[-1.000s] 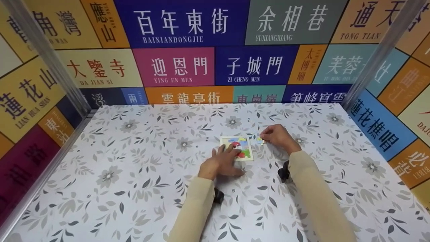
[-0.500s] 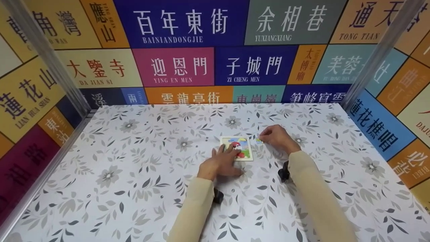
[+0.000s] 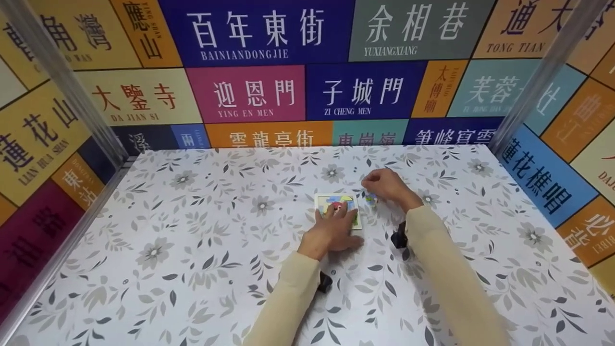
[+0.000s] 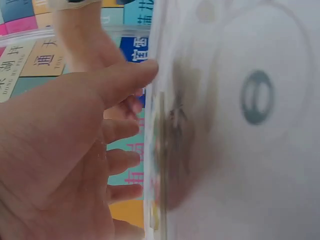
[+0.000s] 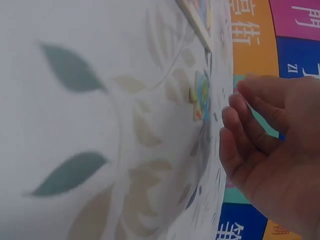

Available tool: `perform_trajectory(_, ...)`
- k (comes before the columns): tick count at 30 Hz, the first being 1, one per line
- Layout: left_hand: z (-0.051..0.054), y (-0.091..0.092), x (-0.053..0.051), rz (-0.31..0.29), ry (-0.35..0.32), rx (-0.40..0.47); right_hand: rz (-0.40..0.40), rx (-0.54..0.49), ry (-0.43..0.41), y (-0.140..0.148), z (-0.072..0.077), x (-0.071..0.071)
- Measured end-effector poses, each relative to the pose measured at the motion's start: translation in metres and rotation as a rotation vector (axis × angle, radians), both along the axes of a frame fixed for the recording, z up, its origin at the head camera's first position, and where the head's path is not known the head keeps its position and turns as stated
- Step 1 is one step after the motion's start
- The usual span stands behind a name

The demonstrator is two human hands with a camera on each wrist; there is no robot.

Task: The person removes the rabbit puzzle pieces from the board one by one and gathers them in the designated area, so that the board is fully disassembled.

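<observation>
A small square picture puzzle [image 3: 347,198] in a pale frame lies flat on the table. It has a red character on blue and green. My left hand [image 3: 329,231] lies over its lower part with spread fingers, covering much of the picture; in the left wrist view its fingers look relaxed and extended. To the right of the frame a loose puzzle piece [image 3: 370,199] lies on the cloth, also seen as a piece [image 5: 201,96] in the right wrist view. Just above it hovers my right hand [image 3: 387,185], fingers loosely bent, with nothing visible in them.
A floral white cloth [image 3: 192,250] covers the table. Panels with printed signs [image 3: 250,96] stand along its back and sides. Clear posts [image 3: 96,96] rise at the back corners.
My right hand has lifted off the loose piece and moved slightly up and left, leaving that piece on the cloth. My left hand has shifted right across the puzzle.
</observation>
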State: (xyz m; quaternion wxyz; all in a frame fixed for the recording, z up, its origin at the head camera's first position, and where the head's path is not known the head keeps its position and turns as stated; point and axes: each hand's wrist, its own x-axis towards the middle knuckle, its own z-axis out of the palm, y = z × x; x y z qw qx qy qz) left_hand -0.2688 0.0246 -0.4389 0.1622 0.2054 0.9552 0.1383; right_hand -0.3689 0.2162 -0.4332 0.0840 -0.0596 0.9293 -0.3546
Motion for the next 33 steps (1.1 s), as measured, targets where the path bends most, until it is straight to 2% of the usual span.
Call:
perform_trajectory(5,0.0,0.002,0.001,-0.012,-0.018,-0.025,0.081,-0.038,0.034,-0.018,0.0,-0.001)
perform_trajectory(13,-0.002,0.004,0.003,-0.018,-0.023,-0.055,0.212,-0.013,0.006,-0.046,-0.008,0.0)
perform_trajectory(21,-0.001,0.0,0.005,-0.037,-0.009,-0.04,0.204,-0.009,-0.081,-0.056,-0.01,-0.003)
perform_trajectory(27,-0.003,0.0,0.003,-0.034,-0.036,-0.037,0.175,-0.01,-0.127,-0.058,-0.011,-0.004)
perform_trajectory(33,-0.002,0.003,0.003,-0.023,-0.041,-0.063,0.189,-0.002,-0.122,-0.057,-0.011,-0.004)
